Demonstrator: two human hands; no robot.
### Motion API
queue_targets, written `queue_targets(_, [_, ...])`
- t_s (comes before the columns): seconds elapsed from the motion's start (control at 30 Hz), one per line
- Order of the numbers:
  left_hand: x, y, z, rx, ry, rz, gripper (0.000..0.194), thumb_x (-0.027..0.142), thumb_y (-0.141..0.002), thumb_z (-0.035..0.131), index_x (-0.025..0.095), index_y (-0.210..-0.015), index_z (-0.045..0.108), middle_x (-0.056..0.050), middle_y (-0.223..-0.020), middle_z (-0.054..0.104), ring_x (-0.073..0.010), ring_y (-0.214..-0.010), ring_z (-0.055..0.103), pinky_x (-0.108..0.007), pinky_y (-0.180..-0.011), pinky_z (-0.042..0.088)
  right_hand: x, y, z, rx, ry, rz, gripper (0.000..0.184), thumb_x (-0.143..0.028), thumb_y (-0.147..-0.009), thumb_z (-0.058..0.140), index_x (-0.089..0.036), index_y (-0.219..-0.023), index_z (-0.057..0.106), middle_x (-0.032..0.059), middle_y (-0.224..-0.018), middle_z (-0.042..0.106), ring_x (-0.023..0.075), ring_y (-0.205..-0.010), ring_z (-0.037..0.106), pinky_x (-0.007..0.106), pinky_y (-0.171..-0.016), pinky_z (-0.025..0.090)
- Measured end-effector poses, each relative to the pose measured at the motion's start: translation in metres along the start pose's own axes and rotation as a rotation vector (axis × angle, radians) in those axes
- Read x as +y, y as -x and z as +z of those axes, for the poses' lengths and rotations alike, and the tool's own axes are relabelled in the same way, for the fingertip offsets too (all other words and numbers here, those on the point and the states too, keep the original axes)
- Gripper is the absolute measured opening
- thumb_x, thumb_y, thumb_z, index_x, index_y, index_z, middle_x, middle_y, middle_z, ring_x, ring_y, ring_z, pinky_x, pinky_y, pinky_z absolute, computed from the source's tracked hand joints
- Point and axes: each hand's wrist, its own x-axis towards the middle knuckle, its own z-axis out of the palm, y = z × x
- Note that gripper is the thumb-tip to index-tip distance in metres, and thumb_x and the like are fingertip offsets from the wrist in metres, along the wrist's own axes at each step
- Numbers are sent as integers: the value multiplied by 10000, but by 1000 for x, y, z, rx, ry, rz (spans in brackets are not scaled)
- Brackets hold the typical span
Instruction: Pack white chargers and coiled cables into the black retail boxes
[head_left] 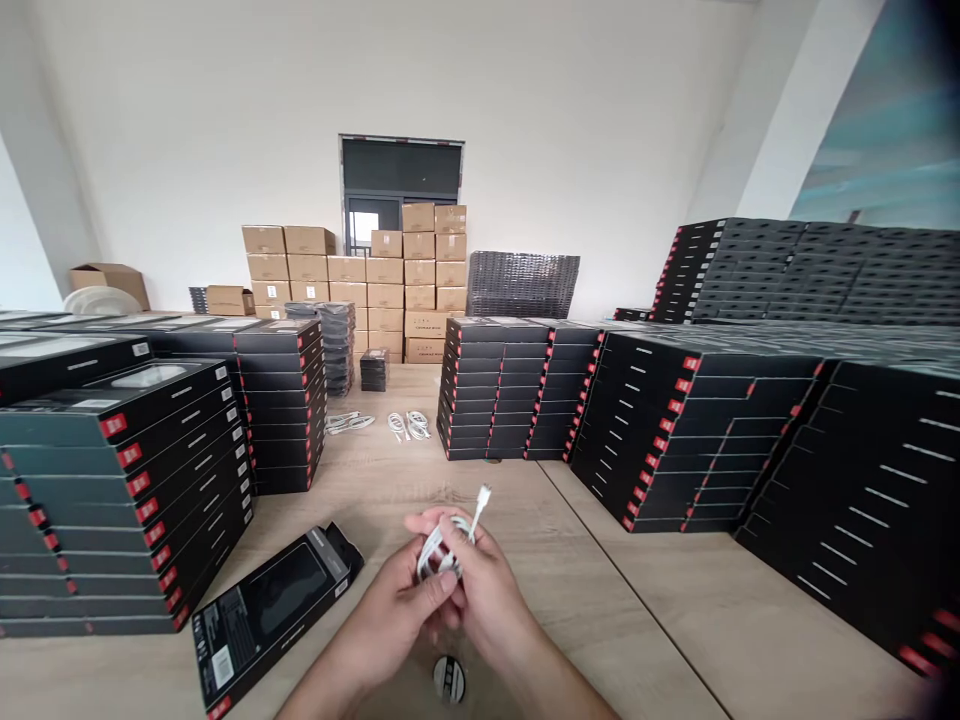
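Both my hands meet over the wooden table (675,600) and grip a coiled white cable (442,545). My left hand (397,610) pinches the coil from the left. My right hand (487,585) wraps round it from the right. One cable plug (484,495) sticks up above my fingers. An open black box (274,610) lies flat on the table just left of my left hand. A small round black object (448,680) lies on the table under my wrists.
Tall stacks of black boxes with red tabs stand at left (127,480), centre (517,390) and right (750,430). Several loose white cables (390,423) lie farther back. Brown cartons (390,280) are piled against the white wall.
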Motion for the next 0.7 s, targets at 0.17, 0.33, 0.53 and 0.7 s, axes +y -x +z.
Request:
queue_targets(0.17, [3, 7, -24, 227, -533, -3, 233, 230, -762, 564, 215, -993, 580, -28, -936, 616, -162, -760, 550, -272, -697, 390, -19, -14, -14, 148, -222, -174, 319, -477, -717, 749, -223, -841, 599, -57, -579, 607, 114, -498, 553, 264, -572, 476])
queue_targets(0.33, [-12, 13, -26, 189, -762, -69, 323, 133, -583, 611, 235, -889, 626, -24, -842, 624, -212, -772, 554, -292, -702, 353, -23, -20, -31, 136, -214, -142, 382, -548, -751, 687, -216, -680, 512, -96, -460, 468, 79, -361, 399, 288, -534, 444])
queue_targets(0.53, [-27, 5, -17, 333, -805, -109, 168, 148, -611, 583, 244, -589, 448, 10, -592, 516, -227, -683, 540, -326, -706, 337, -23, -23, -36, 231, -158, -153, 279, -455, -729, 700, -214, -725, 561, -46, -538, 590, 147, -487, 554, 306, -594, 459])
queue_targets(0.7, [-32, -8, -20, 431, -644, -68, 76, 212, -812, 432, 221, -873, 476, -28, -728, 614, -210, -729, 606, -316, -688, 404, -19, -21, -33, 337, 121, -302, 301, -492, -806, 569, -205, -800, 660, 37, -838, 720, 192, -664, 582, 289, -600, 434])
